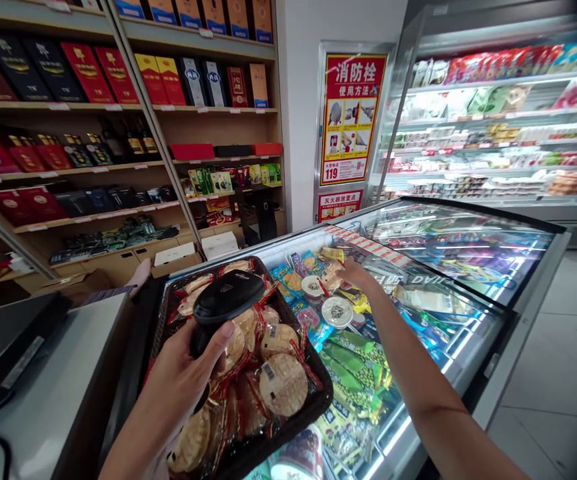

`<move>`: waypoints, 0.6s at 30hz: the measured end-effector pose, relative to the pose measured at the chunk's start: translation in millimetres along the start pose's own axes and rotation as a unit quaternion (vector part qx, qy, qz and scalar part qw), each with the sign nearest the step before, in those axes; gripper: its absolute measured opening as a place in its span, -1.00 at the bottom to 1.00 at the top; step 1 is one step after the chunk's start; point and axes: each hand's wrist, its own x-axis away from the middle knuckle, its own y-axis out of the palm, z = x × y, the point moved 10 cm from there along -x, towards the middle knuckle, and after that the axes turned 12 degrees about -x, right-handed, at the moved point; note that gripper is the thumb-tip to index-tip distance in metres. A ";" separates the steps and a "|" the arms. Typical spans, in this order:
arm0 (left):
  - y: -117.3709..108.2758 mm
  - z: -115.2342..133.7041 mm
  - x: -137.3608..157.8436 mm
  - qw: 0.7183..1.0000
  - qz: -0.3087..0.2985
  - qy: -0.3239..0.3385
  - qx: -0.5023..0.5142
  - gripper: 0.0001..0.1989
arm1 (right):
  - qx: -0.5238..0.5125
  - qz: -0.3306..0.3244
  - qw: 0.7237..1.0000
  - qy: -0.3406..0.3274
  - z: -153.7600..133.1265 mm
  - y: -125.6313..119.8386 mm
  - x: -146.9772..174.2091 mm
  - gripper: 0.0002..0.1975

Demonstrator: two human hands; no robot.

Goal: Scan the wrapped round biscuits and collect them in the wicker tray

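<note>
My left hand (188, 363) is closed around the handle of a black handheld barcode scanner (228, 293). The scanner is over a dark plastic tray (326, 387) filled with round, flat pastries (283, 385) in clear wrappers with red edges. This tray rests at the near left side of a chest freezer (498, 320). Stretched out over the freezer, my right hand (356, 273) has its fingers closed on a wrapped pastry (332, 276), tan with a red wrapper edge. Parts of those fingers are hidden behind the hand.
Ice cream packs (353, 367) and round tubs (337, 311) lie in the freezer. At left is a counter (68, 373) with a black device (13, 340). Shelves of boxed bottles (113, 73) line the wall. A refrigerated display (493, 133) stands at back right.
</note>
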 end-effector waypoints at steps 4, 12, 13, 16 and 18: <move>5.1 -10.4 -5.3 0.999 -0.030 0.007 -0.009 -0.51 | 0.178 0.070 0.981 -0.034 -33.1 -9.4 26.5 -0.73; -0.7 -6.2 -2.7 0.998 -0.032 -0.002 -0.057 -0.47 | 0.192 -0.446 0.792 -0.371 -125.1 129.5 205.4 -0.38; -1.2 -4.0 -1.7 0.998 -0.032 -0.004 -0.058 -0.48 | 0.205 -0.464 0.772 -0.384 -125.9 137.0 217.3 -0.34; -0.4 2.5 1.7 0.997 -0.040 -0.003 -0.060 -0.52 | 0.182 -0.506 0.760 -0.366 -126.6 143.5 223.1 -0.32; -1.1 5.4 4.1 0.997 -0.039 0.001 -0.064 -0.53 | 0.109 -0.527 0.783 -0.313 -127.9 135.5 209.3 -0.37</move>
